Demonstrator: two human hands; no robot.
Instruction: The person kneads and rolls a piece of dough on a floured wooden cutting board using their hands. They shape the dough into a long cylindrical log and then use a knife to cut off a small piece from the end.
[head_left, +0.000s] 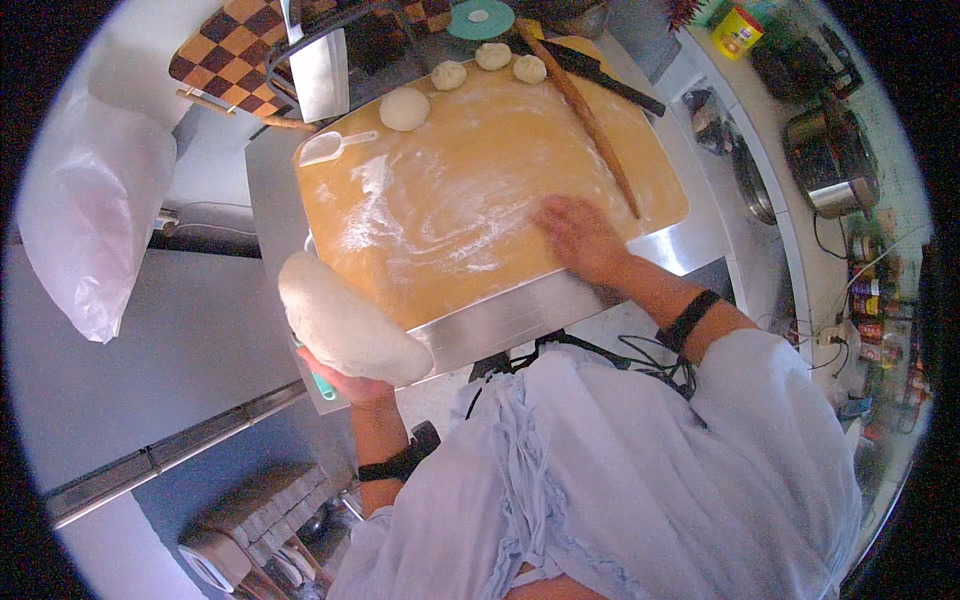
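A large piece of smooth pale dough (349, 322) is held up in my left hand (352, 382) at the near left edge of the work table. My right hand (574, 232) lies with its palm down on the floured yellow-brown board (450, 180), near the board's front right edge, and grasps nothing. A thin wooden rolling pin (589, 124) rests to the right, with its near end beyond my fingers. Along the far edge sit a round dough ball (404, 109) and several smaller pleated dough pieces (493, 56). A clear scoop (330, 146) lies at the board's left corner.
A cleaver (319, 75) with a wide blade stands behind the far left edge, beside a checkered wooden board (225, 52). A black-handled tool (615, 82) lies at the far right. Beneath the board is a metal tabletop (502, 307). A pot (832, 157) stands on the right counter.
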